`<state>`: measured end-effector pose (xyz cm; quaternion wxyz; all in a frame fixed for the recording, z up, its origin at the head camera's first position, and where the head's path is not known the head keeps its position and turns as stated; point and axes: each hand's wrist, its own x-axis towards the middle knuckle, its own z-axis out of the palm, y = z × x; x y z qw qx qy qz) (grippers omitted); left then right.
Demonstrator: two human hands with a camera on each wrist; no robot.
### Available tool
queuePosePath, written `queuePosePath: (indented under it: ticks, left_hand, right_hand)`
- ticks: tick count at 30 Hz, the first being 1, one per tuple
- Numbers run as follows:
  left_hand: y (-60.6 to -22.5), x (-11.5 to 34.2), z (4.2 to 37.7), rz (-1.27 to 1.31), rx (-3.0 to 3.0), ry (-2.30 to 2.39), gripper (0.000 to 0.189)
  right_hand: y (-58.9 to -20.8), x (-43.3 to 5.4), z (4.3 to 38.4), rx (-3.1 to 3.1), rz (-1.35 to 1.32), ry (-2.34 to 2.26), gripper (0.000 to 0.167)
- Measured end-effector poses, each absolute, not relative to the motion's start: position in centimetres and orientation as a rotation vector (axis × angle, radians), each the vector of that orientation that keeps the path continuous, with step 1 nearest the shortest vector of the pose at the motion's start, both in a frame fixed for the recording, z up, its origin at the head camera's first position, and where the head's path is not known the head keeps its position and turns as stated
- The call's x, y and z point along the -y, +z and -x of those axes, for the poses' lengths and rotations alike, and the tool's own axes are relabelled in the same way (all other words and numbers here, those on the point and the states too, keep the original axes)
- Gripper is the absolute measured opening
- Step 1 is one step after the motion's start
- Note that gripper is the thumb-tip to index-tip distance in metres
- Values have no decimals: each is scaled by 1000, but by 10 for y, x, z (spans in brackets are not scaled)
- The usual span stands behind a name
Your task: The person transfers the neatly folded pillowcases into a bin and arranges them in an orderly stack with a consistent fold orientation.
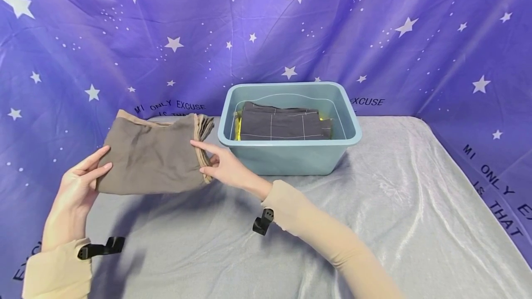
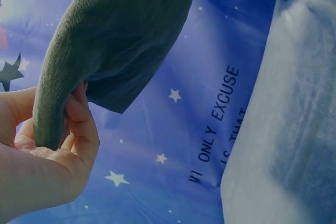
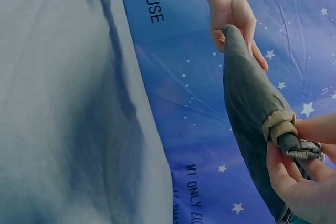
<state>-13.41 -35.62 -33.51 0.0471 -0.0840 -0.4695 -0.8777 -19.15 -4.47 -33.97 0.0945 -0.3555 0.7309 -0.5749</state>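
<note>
A folded grey-brown cloth (image 1: 151, 160) with tan edging hangs between both hands, raised over the left part of the table. My left hand (image 1: 76, 183) pinches its left side, thumb in front and other fingers partly behind the fabric. At the opposite end, my right hand (image 1: 226, 165) grips the layered, trimmed edges (image 3: 281, 127) between thumb and fingers. In the left wrist view the cloth (image 2: 115, 30) curves down into the left palm. To the right stands a blue-grey plastic tub (image 1: 287, 158), with a folded dark cloth with white lines (image 1: 282, 126) inside.
Something yellow (image 1: 238, 128) shows beside the dark cloth in the tub. A light grey velvety cover (image 1: 399, 211) lies over the table. Behind and at the sides hangs a purple-blue curtain (image 1: 257, 22) with white stars and lettering.
</note>
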Motion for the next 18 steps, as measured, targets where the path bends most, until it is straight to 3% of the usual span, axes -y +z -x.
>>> queuePosePath:
  ticks: [12,18]
  left_hand:
    - [-320,344,136,319,1383,-2710,46]
    - [-313,337,136,338,1372,-2720,47]
  right_hand:
    - [-304,24,177,-2169,1069,-1699,59]
    - [-308,20,183,-2180,1063,-1719,60]
